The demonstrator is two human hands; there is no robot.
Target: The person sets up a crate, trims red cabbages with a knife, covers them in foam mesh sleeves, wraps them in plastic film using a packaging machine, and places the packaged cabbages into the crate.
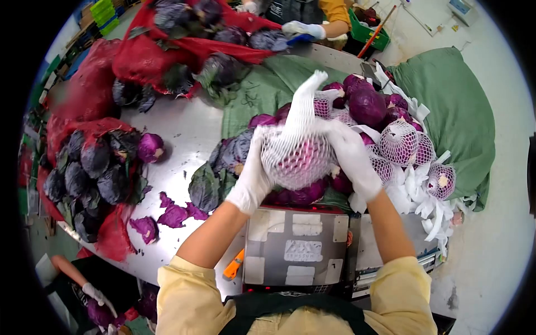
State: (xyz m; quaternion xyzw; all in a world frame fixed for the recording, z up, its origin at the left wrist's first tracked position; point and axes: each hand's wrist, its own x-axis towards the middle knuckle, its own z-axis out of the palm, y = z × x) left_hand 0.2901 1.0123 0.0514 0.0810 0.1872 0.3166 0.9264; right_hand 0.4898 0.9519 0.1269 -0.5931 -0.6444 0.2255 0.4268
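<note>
Between my two white-gloved hands is a red cabbage (301, 159) in a white foam net sleeve, whose loose end sticks up above it. My left hand (252, 176) is closed against the cabbage's left side, and my right hand (352, 159) grips it from the right. Other peeled red cabbages (367, 106) are piled just beyond my right hand, some of them in foam nets (399, 142). Loose white foam net sleeves (432, 209) lie in a heap to the right. A leafy, unpeeled cabbage (231, 153) rests beside my left hand.
A grey boxy machine (296, 245) stands before me, with an orange cutter (234, 264) to its left. Red mesh sacks (114, 237) of dark cabbages crowd the metal table's left side. Green sacking (446, 106) lies right. Co-workers' gloved hands (304, 29) show at the back and lower left.
</note>
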